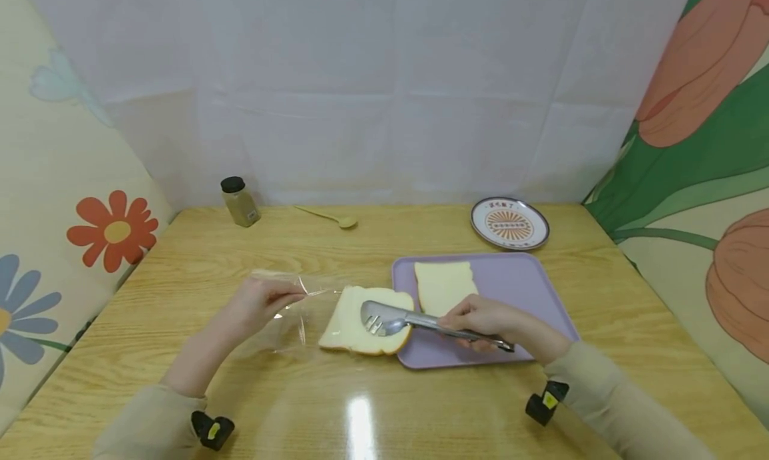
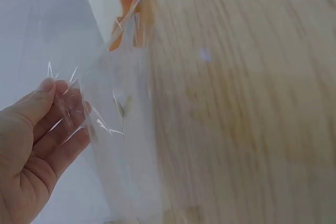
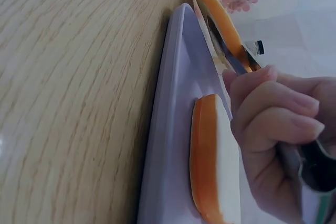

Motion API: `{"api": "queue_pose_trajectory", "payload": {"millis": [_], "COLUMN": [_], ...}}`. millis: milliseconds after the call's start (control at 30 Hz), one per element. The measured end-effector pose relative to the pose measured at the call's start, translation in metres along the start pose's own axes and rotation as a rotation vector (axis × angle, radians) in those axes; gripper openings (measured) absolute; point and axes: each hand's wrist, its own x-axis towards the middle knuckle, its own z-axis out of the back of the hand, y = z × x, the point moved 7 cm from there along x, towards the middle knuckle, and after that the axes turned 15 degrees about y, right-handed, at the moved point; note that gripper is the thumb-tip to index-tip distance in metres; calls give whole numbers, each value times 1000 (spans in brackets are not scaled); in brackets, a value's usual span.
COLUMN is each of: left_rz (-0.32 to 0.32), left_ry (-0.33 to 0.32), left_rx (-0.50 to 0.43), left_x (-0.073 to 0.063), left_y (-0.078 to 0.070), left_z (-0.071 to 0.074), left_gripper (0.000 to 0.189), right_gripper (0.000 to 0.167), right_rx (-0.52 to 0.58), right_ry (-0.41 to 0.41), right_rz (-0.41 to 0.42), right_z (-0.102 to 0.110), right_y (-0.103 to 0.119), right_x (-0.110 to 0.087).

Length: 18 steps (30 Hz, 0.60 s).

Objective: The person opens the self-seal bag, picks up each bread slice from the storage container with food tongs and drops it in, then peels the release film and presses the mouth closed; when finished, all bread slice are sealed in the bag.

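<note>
My left hand (image 1: 264, 305) pinches the edge of a clear plastic bag (image 2: 126, 145) between thumb and fingers, left of the tray. In my right hand (image 1: 480, 318) is a pair of metal tongs (image 1: 423, 321), gripped around the handle. The tongs' head grasps a slice of bread (image 1: 348, 326), one tong face lying over its top. That slice overlaps the bag's mouth on the left and the tray's left edge on the right in the head view. Another bread slice (image 1: 444, 286) lies on the purple tray (image 1: 517, 280); its brown crust shows in the right wrist view.
A jar with a black lid (image 1: 240, 203) stands at the back left of the wooden table (image 1: 288, 406). To its right lies a yellowish spoon (image 1: 336, 219). Behind the tray sits a round patterned plate (image 1: 509, 223). A white sheet (image 1: 384, 99) hangs behind the table.
</note>
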Motion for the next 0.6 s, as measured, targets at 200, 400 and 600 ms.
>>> {"api": "queue_pose_trajectory", "payload": {"millis": [200, 400, 600], "left_rz": [33, -12, -59], "left_ry": [36, 12, -6], "left_rx": [-44, 21, 40], "left_x": [2, 1, 3], "left_y": [0, -5, -9], "left_z": [-4, -4, -6], "left_gripper": [11, 17, 19], "right_gripper": [41, 37, 38], "right_rx": [60, 82, 87], "right_ry": [18, 25, 15], "right_rz": [1, -6, -20], "right_z": [-1, -2, -3], "right_y": [0, -1, -2], "right_x": [3, 6, 8]}}
